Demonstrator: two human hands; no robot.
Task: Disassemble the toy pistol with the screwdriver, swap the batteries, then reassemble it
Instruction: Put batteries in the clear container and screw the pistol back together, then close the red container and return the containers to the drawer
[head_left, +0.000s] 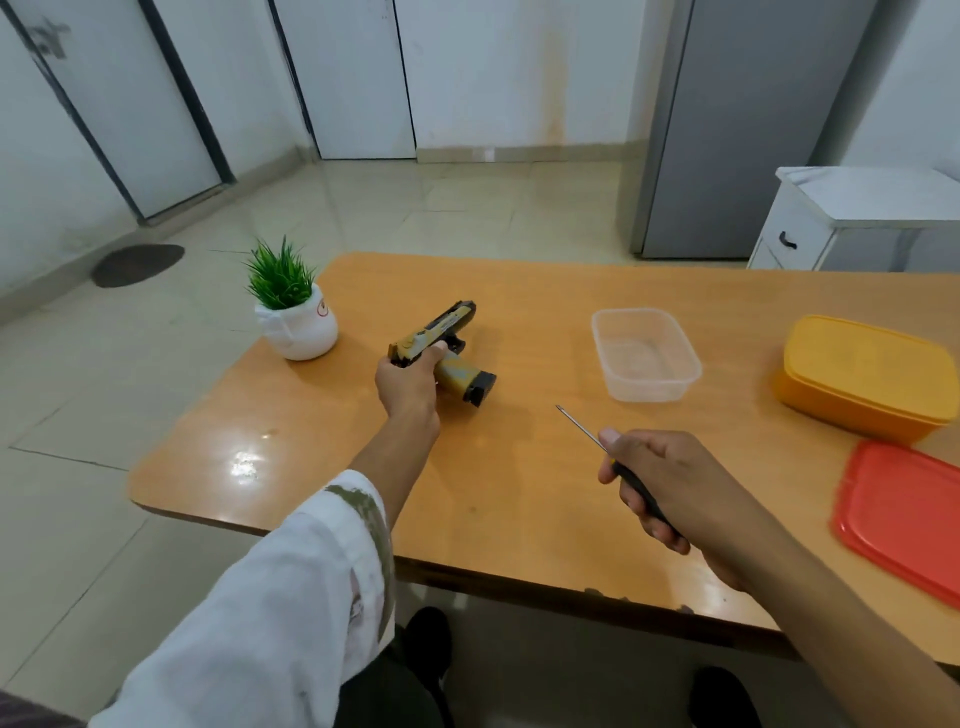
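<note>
1. left hand (408, 384) grips the toy pistol (441, 345) by its rear end, on the bench (519, 467) near the potted plant (291, 312).
2. right hand (670, 488) holds the screwdriver (613, 457), its tip raised above the bench.

Tan pistol (453, 323) gripped, screwdriver (581, 428) held

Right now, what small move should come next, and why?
Probably draw the toy pistol nearer: the left hand grips it with arm outstretched, while the right hand holds the screwdriver apart from it, tip in the air.
</note>
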